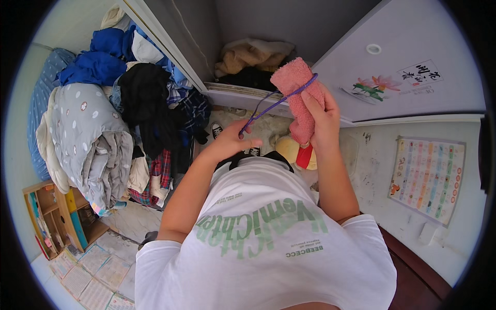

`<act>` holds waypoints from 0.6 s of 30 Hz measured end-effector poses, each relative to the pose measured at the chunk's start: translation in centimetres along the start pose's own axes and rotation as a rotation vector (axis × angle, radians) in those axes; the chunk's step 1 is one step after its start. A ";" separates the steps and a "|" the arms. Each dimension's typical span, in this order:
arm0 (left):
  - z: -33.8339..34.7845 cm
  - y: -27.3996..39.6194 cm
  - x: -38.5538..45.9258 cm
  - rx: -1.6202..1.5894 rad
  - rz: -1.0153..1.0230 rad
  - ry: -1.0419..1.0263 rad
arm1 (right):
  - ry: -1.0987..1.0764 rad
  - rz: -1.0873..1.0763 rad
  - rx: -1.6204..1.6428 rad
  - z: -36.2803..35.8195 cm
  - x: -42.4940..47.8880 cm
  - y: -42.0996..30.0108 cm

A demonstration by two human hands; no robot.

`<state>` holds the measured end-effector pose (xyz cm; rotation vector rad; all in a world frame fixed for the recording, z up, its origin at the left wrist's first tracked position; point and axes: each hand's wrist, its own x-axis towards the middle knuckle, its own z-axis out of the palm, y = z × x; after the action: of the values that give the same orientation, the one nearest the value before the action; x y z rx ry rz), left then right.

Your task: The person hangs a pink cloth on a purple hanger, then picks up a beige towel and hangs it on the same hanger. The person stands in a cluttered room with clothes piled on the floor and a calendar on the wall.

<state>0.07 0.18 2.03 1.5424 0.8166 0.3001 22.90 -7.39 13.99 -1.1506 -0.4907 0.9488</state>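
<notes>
My right hand (323, 112) grips a folded pink terry cloth (296, 89), held upright at chest height with the thumb across its front. A purple cord (271, 105) loops around the cloth's upper part and runs taut down to the left. At the cord's other end, the fingers of my left hand (236, 141) are hooked on it, thumb spread away. A loose strand of the cord sags behind the taut one. Below the cloth, a yellow round thing with a red band (304, 157) is partly hidden by my right wrist.
An open cabinet holds a tan fleece blanket (254, 54) beyond my hands. Its white door (410, 62) stands at the right. Piled clothes (145, 97) and a grey dotted quilt (87, 116) lie left. A wooden shelf (64, 217) and a wall chart (426, 178) flank me.
</notes>
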 end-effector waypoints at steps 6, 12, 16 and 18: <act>0.7 1.5 0.1 0.329 -0.034 0.144 | -0.113 0.031 -0.160 1.5 -1.4 0.2; 0.4 5.8 -0.6 0.213 0.028 0.237 | -0.408 -0.015 -0.722 1.3 -2.0 2.4; -0.5 7.7 -1.4 0.031 -0.089 0.153 | -0.456 -0.612 -1.108 0.4 -0.8 4.8; -0.9 8.7 -2.0 -0.028 -0.112 0.154 | -0.465 -0.675 -1.260 0.0 -0.5 4.7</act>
<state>0.85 0.04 10.92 1.4542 1.0112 0.3495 20.86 -7.33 9.74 -1.6557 -1.8916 0.2069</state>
